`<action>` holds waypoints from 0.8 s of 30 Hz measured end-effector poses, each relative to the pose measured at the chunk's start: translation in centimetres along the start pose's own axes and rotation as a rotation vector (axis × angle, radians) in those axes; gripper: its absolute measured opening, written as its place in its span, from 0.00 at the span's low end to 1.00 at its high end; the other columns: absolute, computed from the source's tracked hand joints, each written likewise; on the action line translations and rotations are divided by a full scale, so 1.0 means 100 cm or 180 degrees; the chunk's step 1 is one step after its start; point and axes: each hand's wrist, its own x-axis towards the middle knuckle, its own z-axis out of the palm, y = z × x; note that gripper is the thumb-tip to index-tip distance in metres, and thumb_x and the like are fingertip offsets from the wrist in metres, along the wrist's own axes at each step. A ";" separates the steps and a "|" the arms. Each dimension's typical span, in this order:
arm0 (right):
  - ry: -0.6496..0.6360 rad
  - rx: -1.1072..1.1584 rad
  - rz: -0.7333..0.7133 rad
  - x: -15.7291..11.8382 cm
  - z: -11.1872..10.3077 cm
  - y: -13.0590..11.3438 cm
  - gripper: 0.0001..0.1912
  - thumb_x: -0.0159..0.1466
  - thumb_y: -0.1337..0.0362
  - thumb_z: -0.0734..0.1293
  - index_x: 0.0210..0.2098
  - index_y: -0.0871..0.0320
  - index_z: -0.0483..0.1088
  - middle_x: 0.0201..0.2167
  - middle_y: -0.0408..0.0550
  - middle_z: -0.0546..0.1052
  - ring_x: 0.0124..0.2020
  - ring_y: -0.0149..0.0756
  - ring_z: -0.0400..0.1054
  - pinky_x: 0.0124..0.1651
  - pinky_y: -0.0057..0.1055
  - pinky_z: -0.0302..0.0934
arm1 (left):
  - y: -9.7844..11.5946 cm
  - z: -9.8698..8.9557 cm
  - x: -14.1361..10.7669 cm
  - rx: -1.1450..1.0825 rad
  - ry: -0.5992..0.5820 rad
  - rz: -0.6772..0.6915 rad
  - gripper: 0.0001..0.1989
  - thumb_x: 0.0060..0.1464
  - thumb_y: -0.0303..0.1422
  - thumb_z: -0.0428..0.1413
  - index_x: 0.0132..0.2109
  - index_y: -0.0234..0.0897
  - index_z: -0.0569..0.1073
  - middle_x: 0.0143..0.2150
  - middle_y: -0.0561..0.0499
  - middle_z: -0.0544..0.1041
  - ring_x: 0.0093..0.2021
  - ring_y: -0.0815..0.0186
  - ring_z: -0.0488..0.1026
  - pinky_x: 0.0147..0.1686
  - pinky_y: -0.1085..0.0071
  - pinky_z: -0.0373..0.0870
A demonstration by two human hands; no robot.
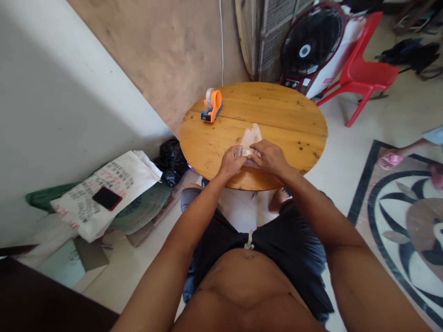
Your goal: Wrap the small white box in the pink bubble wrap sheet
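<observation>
Both hands meet over the near part of the round wooden table [277,108]. Between them lies a small whitish bundle [246,151] in what looks like clear plastic wrap, with a pale translucent flap [252,134] reaching away from me. My left hand [232,161] is closed round the bundle's left end. On its right side my right hand [268,156] grips it with bent fingers, the thumb close to my left fingertips. My hands cover much of the bundle, so its contents cannot be made out. Toward the table's far left stands an orange and blue tape dispenser [213,106].
A dark red fan [311,41] and a red chair [368,69] stand beyond the table's right side. To the left, a black phone [107,198] lies on a white printed sack [129,177], near a black plastic bag [171,157]. Another person's foot [391,159] shows at right.
</observation>
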 end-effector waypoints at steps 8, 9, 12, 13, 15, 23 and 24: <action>-0.0193 -0.0266 0.0100 -0.009 0.005 -0.001 0.19 0.71 0.57 0.63 0.55 0.57 0.77 0.53 0.60 0.79 0.52 0.52 0.73 0.54 0.42 0.65 | 0.007 -0.001 0.011 -0.0926 0.0757 -0.0767 0.04 0.51 0.32 0.58 0.33 0.36 0.74 0.28 0.56 0.71 0.28 0.69 0.67 0.31 0.74 0.65; -0.0198 -0.0258 0.0118 -0.009 0.005 -0.002 0.19 0.71 0.57 0.63 0.55 0.56 0.77 0.53 0.59 0.79 0.52 0.52 0.73 0.54 0.42 0.65 | 0.007 -0.004 0.012 -0.0878 0.0855 -0.0811 0.03 0.50 0.31 0.58 0.31 0.36 0.73 0.27 0.57 0.70 0.28 0.70 0.66 0.31 0.74 0.64; -0.0232 -0.0200 0.0159 -0.010 0.006 -0.003 0.20 0.71 0.57 0.63 0.56 0.56 0.76 0.54 0.59 0.79 0.53 0.52 0.73 0.54 0.41 0.65 | 0.006 -0.013 0.016 -0.0702 0.0992 -0.0898 0.05 0.48 0.28 0.58 0.26 0.36 0.71 0.23 0.57 0.66 0.26 0.70 0.64 0.29 0.74 0.61; -0.0237 -0.0183 0.0162 -0.010 0.006 -0.002 0.20 0.71 0.57 0.63 0.57 0.57 0.76 0.54 0.59 0.79 0.54 0.52 0.73 0.54 0.41 0.65 | 0.004 -0.016 0.017 -0.0621 0.0993 -0.0909 0.07 0.48 0.27 0.58 0.25 0.37 0.70 0.22 0.58 0.65 0.26 0.70 0.63 0.29 0.74 0.60; -0.0234 -0.0163 0.0166 -0.010 0.007 -0.002 0.20 0.71 0.58 0.62 0.57 0.58 0.76 0.55 0.59 0.79 0.54 0.52 0.73 0.54 0.42 0.65 | 0.001 -0.021 0.020 -0.0398 0.0941 -0.0927 0.09 0.48 0.27 0.59 0.23 0.37 0.68 0.21 0.58 0.63 0.24 0.70 0.61 0.28 0.73 0.58; -0.0345 -0.0133 0.0243 -0.008 0.004 -0.005 0.20 0.71 0.56 0.62 0.56 0.56 0.76 0.55 0.58 0.79 0.53 0.51 0.74 0.53 0.41 0.65 | 0.009 -0.041 0.024 0.0397 0.1105 0.0123 0.07 0.50 0.26 0.58 0.38 0.37 0.75 0.39 0.48 0.76 0.40 0.61 0.74 0.48 0.64 0.72; -0.0356 -0.0154 0.0251 -0.008 0.004 -0.005 0.20 0.71 0.56 0.62 0.56 0.56 0.76 0.56 0.58 0.79 0.53 0.51 0.74 0.52 0.41 0.65 | 0.015 -0.041 0.024 0.0412 0.1039 0.0518 0.10 0.52 0.26 0.57 0.43 0.38 0.75 0.44 0.46 0.76 0.43 0.61 0.74 0.50 0.64 0.72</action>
